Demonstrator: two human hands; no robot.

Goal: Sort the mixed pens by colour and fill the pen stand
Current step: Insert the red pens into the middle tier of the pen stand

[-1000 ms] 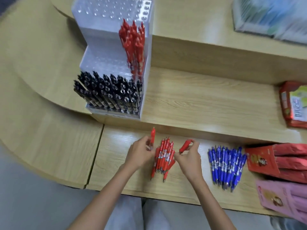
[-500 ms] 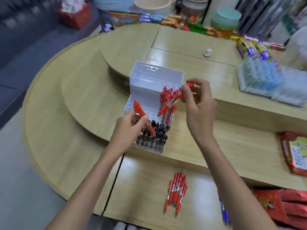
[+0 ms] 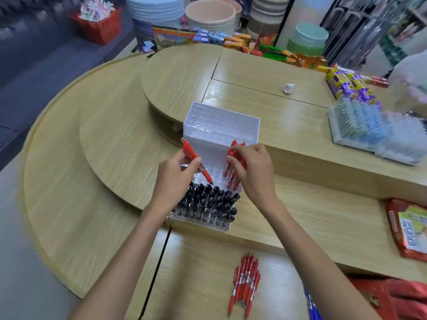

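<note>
Red-filling step: the left hand (image 3: pixel 175 181) is gripping a red pen (image 3: pixel 196 160), tilted, tip over the stand's (image 3: pixel 220 125) empty middle holes. The right hand (image 3: pixel 253 172) is pinching a second pen (image 3: pixel 231 154) into the red cluster (image 3: pixel 232 181). Next: bringing the tilted pen upright over a hole.

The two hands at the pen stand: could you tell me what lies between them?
Head view: the pen stand's middle step, holes empty, lies between left hand and right hand, with the left hand's red pen slanting down toward it.
</note>
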